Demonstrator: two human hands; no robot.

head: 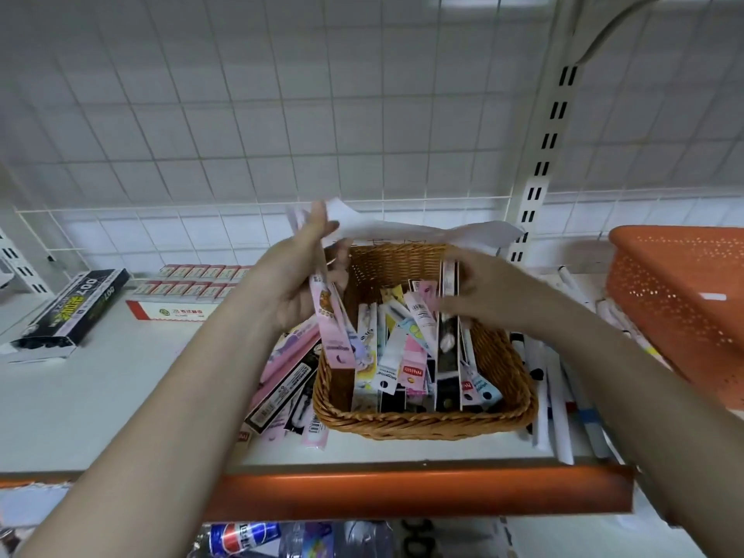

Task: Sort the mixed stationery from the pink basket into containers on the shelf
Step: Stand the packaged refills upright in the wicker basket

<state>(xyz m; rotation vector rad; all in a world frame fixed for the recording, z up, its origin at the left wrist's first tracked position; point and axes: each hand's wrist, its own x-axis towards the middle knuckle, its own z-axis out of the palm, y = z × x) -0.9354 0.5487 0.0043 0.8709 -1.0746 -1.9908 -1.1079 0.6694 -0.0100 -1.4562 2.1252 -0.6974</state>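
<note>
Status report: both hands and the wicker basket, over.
Left hand holds pink packets. Right hand pinches a packet over wicker basket. White paper behind.

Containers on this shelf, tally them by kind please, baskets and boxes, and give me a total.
Wicker basket: 1
Orange plastic basket: 1
Black carton: 1
Red and white display box: 1
Total: 4

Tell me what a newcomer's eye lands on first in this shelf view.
First, the brown wicker basket at the middle of the white shelf, crammed with packaged pens standing on end. Both hands are at it: the left hand holds a pink pen pack by the basket's left rim, the right hand has its grip on a narrow pack above the contents. An orange perforated basket sits at the far right.
</note>
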